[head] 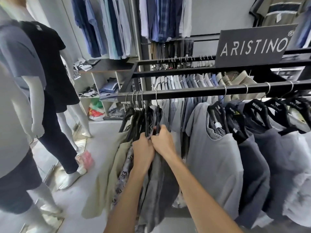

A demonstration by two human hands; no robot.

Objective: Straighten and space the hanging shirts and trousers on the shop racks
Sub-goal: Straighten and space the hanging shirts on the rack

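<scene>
Left hand (143, 149) and right hand (162, 142) both pinch the grey shirt (156, 179) near its hanger (157, 118); soft, light fabric, so better moved by the stiff hanger.

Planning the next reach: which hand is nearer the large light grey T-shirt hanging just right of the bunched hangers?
Right. The right hand grips the dark bunched garments just left of the light grey T-shirt; the left hand grips them too, farther left.
</scene>
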